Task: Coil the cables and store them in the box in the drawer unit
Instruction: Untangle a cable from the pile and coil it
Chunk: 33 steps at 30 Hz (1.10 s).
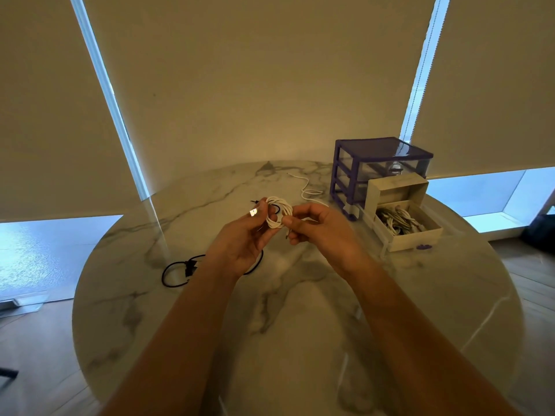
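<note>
Two bare forearms reach forward and angle inward, hands meeting above the marble table [300, 340]. The left hand [244, 235] curls its fingers around a white cable coil [279, 213], palm turned inward. The right hand [319, 228] pinches the coil's other side, its remaining fingers curled.

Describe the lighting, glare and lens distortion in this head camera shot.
Head view: dim warm light indoors, cold blue daylight leaking round the blinds; soft sheen on the marble table; wide-angle bending of the window frames; both hands, left hand and right hand, and the white cable coil slightly soft.
</note>
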Each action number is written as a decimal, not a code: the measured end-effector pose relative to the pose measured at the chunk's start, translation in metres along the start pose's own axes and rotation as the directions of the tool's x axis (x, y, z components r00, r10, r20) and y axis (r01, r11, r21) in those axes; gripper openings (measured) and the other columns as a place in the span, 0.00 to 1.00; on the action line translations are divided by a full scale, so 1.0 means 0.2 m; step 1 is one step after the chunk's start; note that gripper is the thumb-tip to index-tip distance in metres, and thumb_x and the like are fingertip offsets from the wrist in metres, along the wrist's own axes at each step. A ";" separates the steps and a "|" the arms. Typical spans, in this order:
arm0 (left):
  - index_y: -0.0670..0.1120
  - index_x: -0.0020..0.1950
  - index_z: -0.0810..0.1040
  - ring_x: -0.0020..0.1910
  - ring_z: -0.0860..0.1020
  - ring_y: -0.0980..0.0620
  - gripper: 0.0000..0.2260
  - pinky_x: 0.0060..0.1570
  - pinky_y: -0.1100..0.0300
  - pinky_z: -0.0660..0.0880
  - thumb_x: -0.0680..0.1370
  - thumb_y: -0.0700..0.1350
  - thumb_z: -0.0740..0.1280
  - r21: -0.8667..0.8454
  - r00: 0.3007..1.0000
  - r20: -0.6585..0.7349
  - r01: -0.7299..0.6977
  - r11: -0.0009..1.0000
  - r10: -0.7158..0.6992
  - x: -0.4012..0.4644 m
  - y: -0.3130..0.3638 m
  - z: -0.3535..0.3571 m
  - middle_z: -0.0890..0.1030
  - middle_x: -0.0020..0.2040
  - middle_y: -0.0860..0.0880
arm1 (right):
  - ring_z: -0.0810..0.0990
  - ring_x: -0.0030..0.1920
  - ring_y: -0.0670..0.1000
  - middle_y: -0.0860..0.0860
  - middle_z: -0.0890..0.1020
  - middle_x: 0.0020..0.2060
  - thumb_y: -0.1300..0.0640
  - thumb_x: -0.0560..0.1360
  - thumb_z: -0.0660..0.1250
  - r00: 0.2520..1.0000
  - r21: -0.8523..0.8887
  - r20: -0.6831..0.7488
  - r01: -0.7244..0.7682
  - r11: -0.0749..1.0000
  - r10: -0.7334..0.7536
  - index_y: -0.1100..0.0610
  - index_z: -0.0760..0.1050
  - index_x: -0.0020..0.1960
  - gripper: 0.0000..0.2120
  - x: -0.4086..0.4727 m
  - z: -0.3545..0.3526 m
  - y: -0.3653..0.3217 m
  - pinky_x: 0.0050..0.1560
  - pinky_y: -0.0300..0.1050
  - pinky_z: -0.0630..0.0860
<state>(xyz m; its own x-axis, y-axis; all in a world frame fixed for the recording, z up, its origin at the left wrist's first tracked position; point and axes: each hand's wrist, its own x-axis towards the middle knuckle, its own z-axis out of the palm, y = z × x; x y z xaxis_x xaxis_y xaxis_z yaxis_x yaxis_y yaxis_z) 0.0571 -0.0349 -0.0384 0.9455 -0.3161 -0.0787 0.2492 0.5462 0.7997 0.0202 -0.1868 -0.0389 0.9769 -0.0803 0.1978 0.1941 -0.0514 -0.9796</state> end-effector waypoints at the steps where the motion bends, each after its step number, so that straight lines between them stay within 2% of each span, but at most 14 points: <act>1: 0.40 0.53 0.79 0.39 0.84 0.55 0.06 0.37 0.65 0.80 0.79 0.41 0.64 0.002 1.000 -0.007 -0.006 1.000 0.006 0.00 0.00 0.00 0.84 0.39 0.49 | 0.81 0.35 0.49 0.58 0.83 0.43 0.61 0.73 0.71 1.000 -0.027 -0.008 -0.001 1.000 0.000 0.63 0.80 0.54 0.11 0.00 0.00 0.00 0.38 0.38 0.79; 4: 0.40 0.59 0.78 0.44 0.84 0.54 0.11 0.41 0.64 0.80 0.78 0.41 0.66 0.023 0.999 0.013 -0.039 0.999 0.039 0.00 -0.01 0.01 0.84 0.45 0.47 | 0.80 0.33 0.49 0.59 0.82 0.39 0.62 0.74 0.70 0.999 -0.053 -0.053 0.000 0.999 -0.002 0.63 0.80 0.54 0.10 -0.01 -0.01 -0.02 0.36 0.38 0.79; 7: 0.41 0.62 0.78 0.49 0.83 0.53 0.15 0.45 0.63 0.80 0.76 0.43 0.68 0.153 0.999 0.017 -0.044 0.987 0.042 0.00 -0.04 0.03 0.84 0.54 0.46 | 0.79 0.30 0.47 0.57 0.82 0.37 0.62 0.73 0.70 0.990 -0.064 -0.141 -0.004 0.998 -0.005 0.60 0.82 0.51 0.07 -0.03 -0.05 -0.05 0.34 0.35 0.78; 10: 0.43 0.60 0.80 0.50 0.83 0.52 0.16 0.46 0.62 0.80 0.75 0.46 0.71 0.287 1.000 0.013 -0.016 0.958 0.012 -0.01 -0.09 0.08 0.85 0.52 0.47 | 0.78 0.28 0.44 0.52 0.82 0.33 0.61 0.73 0.71 0.972 -0.143 -0.233 -0.033 0.989 -0.002 0.58 0.82 0.52 0.08 -0.06 -0.14 -0.06 0.32 0.33 0.77; 14: 0.47 0.57 0.80 0.48 0.80 0.54 0.13 0.40 0.65 0.79 0.75 0.49 0.70 0.473 0.999 0.034 -0.022 0.881 0.006 0.00 -0.17 0.22 0.83 0.51 0.49 | 0.80 0.32 0.45 0.50 0.83 0.37 0.57 0.73 0.72 0.938 -0.249 -0.344 -0.057 0.967 -0.034 0.54 0.80 0.52 0.09 -0.12 -0.30 -0.08 0.31 0.32 0.76; 19: 0.48 0.61 0.78 0.48 0.80 0.54 0.13 0.47 0.61 0.79 0.78 0.50 0.67 0.582 0.987 0.152 -0.053 0.812 -0.045 0.06 -0.30 0.42 0.82 0.53 0.50 | 0.80 0.34 0.49 0.53 0.82 0.39 0.55 0.71 0.74 0.880 -0.307 -0.471 -0.106 0.946 -0.055 0.57 0.77 0.50 0.11 -0.17 -0.55 -0.09 0.33 0.39 0.76; 23: 0.47 0.63 0.76 0.49 0.79 0.53 0.13 0.47 0.60 0.78 0.80 0.47 0.64 0.622 0.977 0.210 -0.097 0.777 -0.046 0.12 -0.40 0.56 0.81 0.53 0.49 | 0.78 0.37 0.46 0.52 0.81 0.43 0.54 0.73 0.72 0.861 -0.371 -0.506 -0.170 0.913 -0.045 0.57 0.78 0.51 0.09 -0.19 -0.72 -0.11 0.33 0.37 0.73; 24: 0.48 0.64 0.76 0.50 0.79 0.52 0.12 0.48 0.60 0.77 0.80 0.47 0.64 0.652 0.975 0.218 -0.119 0.749 -0.035 0.14 -0.42 0.58 0.81 0.54 0.49 | 0.78 0.39 0.46 0.52 0.81 0.44 0.54 0.73 0.72 0.858 -0.380 -0.513 -0.182 0.907 -0.043 0.57 0.78 0.51 0.10 -0.19 -0.76 -0.11 0.35 0.37 0.73; 27: 0.49 0.62 0.77 0.50 0.78 0.54 0.12 0.48 0.60 0.76 0.79 0.46 0.66 0.757 0.975 0.211 -0.208 0.619 0.069 0.22 -0.50 0.63 0.80 0.55 0.49 | 0.79 0.44 0.50 0.52 0.82 0.46 0.53 0.72 0.72 0.840 -0.397 -0.541 -0.218 0.891 -0.036 0.58 0.80 0.52 0.12 -0.16 -0.86 -0.10 0.48 0.44 0.75; 29: 0.48 0.62 0.77 0.49 0.76 0.55 0.14 0.47 0.63 0.74 0.77 0.49 0.69 0.822 0.973 0.196 -0.230 0.522 0.121 0.27 -0.55 0.65 0.79 0.55 0.50 | 0.78 0.44 0.49 0.52 0.82 0.46 0.54 0.72 0.73 0.834 -0.382 -0.552 -0.250 0.890 -0.003 0.59 0.80 0.52 0.12 -0.12 -0.90 -0.09 0.50 0.45 0.73; 33: 0.50 0.63 0.75 0.60 0.74 0.48 0.22 0.59 0.51 0.75 0.73 0.57 0.71 0.921 0.976 0.153 -0.198 0.336 0.157 0.34 -0.62 0.65 0.74 0.61 0.47 | 0.78 0.48 0.51 0.54 0.82 0.49 0.57 0.74 0.71 0.808 -0.400 -0.588 -0.333 0.854 0.040 0.60 0.81 0.52 0.09 -0.03 -0.96 -0.04 0.52 0.45 0.75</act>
<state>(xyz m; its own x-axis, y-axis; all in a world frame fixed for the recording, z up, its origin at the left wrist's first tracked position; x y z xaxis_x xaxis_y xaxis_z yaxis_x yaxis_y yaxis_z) 0.0636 -0.2249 -0.0666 0.9295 -0.3414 0.1395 -0.2968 -0.4680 0.8324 -0.0044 -0.3771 -0.0259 0.7448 -0.6523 0.1409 -0.1953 -0.4150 -0.8886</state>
